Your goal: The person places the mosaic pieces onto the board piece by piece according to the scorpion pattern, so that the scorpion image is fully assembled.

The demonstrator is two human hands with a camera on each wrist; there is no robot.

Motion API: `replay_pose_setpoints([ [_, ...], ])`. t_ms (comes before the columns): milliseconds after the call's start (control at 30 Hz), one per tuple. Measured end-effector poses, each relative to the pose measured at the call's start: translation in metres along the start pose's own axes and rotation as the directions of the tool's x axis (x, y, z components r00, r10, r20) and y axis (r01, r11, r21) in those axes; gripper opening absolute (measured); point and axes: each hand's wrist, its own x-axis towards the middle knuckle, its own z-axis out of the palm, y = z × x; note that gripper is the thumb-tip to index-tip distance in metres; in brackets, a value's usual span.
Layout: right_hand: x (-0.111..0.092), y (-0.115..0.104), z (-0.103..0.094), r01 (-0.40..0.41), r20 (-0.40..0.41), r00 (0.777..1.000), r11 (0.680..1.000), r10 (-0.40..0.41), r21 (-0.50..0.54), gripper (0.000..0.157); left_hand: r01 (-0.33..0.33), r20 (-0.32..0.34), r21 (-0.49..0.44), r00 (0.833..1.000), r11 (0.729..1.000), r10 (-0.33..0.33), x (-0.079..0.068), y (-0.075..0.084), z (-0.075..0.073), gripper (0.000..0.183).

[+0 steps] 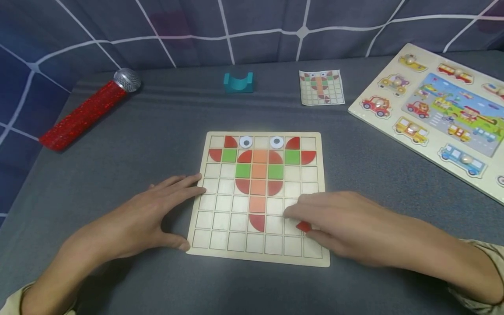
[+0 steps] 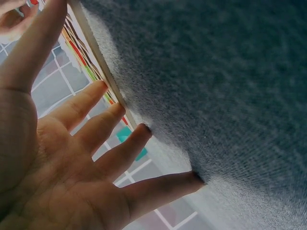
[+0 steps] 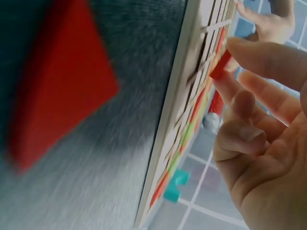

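A pale wooden grid board [image 1: 257,258] lies flat, with red quarter-circle, green square and orange square pieces set in a figure below two googly eyes [image 1: 277,142]. My left hand [image 1: 145,218], fingers spread, touches the board's left edge with its thumb and some fingertips. Over the board's lower right cells, my right hand [image 1: 342,225] pinches a small red piece [image 1: 303,226] between thumb and index finger; its other fingers are curled. In the right wrist view, another red piece [image 3: 72,91] lies on the grey surface beside the board, hidden from the head view.
A red glittery microphone [image 1: 90,109] lies at the back left. Behind the board stand a teal notched block [image 1: 238,83] and a paper card [image 1: 322,88] showing a similar pattern. A wooden vehicle peg puzzle [image 1: 397,120] occupies the right, with dark tiled-pattern cloth [image 1: 264,48] behind.
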Motion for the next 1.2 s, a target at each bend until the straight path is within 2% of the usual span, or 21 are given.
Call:
replay_pose_setpoints([
  [200, 0.021, -0.007, 0.005, 0.099, -0.046, 0.994, 0.995, -0.099, 0.001, 0.032, 0.006, 0.003, 0.004, 1.0, 1.0, -0.006, 0.0, 0.001, -0.001, 0.101],
  [467, 0.034, -0.013, 0.009, 0.146, -0.071, 0.987, 0.989, -0.145, -0.005, 0.028, 0.008, 0.001, 0.012, 1.0, 1.0, -0.008, 0.001, 0.001, -0.001, 0.102],
  [733, 0.041, -0.017, 0.014, 0.135, 0.008, 0.991, 0.991, -0.135, -0.004, 0.023, 0.012, 0.005, 0.01, 1.0, 1.0, -0.012, 0.001, 0.002, -0.001, 0.101],
  [900, 0.04, -0.017, 0.014, 0.159, -0.009, 0.987, 0.987, -0.159, -0.011, 0.021, 0.014, 0.006, 0.011, 1.0, 1.0, -0.014, 0.001, 0.002, -0.001, 0.101],
  [1200, 0.039, -0.016, 0.014, 0.126, -0.013, 0.992, 0.992, -0.126, -0.011, 0.023, 0.003, -0.012, 0.01, 1.0, 1.0, -0.002, -0.001, 0.002, -0.001, 0.101],
])
